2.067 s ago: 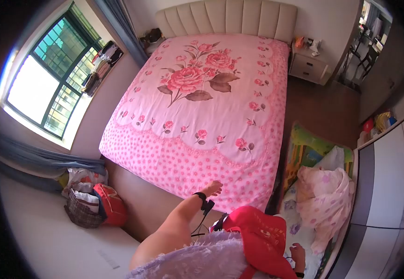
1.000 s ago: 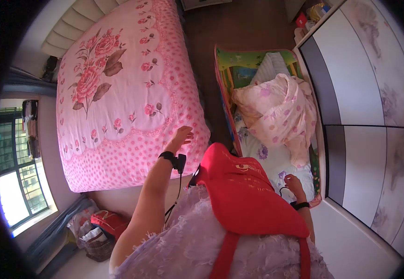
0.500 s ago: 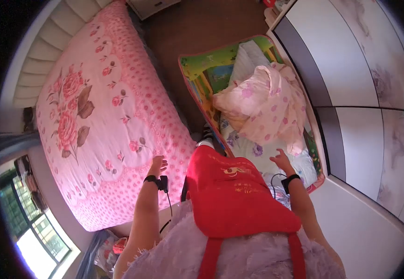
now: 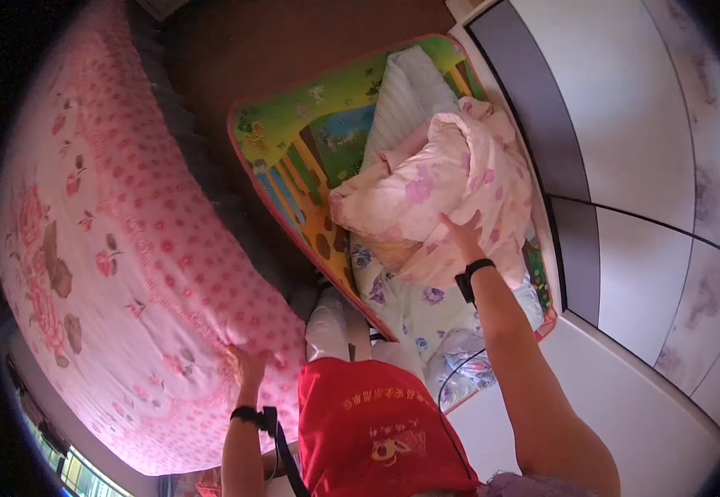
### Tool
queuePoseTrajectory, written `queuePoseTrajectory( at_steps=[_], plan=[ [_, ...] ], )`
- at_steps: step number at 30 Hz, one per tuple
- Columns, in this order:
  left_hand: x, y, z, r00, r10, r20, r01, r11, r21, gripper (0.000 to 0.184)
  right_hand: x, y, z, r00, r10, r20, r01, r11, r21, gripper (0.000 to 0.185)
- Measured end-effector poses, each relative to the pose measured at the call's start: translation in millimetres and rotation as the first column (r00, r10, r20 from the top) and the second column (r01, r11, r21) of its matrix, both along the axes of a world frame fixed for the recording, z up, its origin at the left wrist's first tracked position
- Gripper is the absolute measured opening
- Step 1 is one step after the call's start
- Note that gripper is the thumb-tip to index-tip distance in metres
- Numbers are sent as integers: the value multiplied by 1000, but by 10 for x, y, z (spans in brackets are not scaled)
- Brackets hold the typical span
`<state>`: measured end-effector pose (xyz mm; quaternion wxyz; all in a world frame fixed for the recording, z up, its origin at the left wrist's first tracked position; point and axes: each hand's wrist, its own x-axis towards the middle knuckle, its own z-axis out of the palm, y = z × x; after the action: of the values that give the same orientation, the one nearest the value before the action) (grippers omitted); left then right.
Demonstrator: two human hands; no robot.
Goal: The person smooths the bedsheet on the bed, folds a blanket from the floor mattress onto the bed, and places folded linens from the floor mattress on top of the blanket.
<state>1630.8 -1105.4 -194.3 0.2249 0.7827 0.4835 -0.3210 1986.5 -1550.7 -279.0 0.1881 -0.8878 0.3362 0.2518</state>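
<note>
Bedroom floor (image 4: 236,50) with a quilt (image 4: 418,186) heaped on a play mat (image 4: 294,116), beside a smooth bedspread (image 4: 144,248)

Judged by its look, the pink bedspread is already finished: it is drawn out wide, and only shallow creases are shown. By contrast, the quilt is bunched in a loose pile on the play mat, neither folded nor laid flat, so tidying on that side appears hardly begun. Below the pile, a flowered sheet (image 4: 414,308) is partly exposed, and at the far end a striped cloth (image 4: 410,79) is half covered.

Over the quilt, the right hand (image 4: 463,234) is held with fingers spread; nothing is seen to be gripped, and contact cannot be told. At the near side of the bedspread, the left hand (image 4: 248,364) is held with fingers loosely parted; whether the fabric is touched cannot be told either.

On the right, the play mat is closely bounded by the wardrobe (image 4: 633,273), so little sideways room is offered there. On the left, it is parted from the bedspread by a strip of brown floor, narrowed at the near end, where the person's legs (image 4: 327,331) are placed. More room is offered beyond the mat's far edge.
</note>
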Motion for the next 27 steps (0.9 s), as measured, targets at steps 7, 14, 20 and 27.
queuePoseTrajectory(
  at_steps=[7, 14, 20, 27],
  plan=[
    [-30, -28, -54, 1000, 9, 25, -10, 999, 36, 114, 819, 351, -824, 984, -118, 135, 47, 897, 440, 125],
    [-181, 51, -82, 996, -48, 74, 47, 999, 14, 115, 903, 762, -1091, 911, 411, 30, -356, 822, -445, 116],
    [-25, -58, -34, 998, -1, 64, 0, 1000, 11, 112, 456, -944, -802, 966, -88, 244, 57, 990, 133, 91],
    [-338, 120, -237, 978, -146, 147, 155, 987, -51, 109, -54, -1250, -1635, 831, -441, 339, 342, 885, 315, 36]
  ],
)
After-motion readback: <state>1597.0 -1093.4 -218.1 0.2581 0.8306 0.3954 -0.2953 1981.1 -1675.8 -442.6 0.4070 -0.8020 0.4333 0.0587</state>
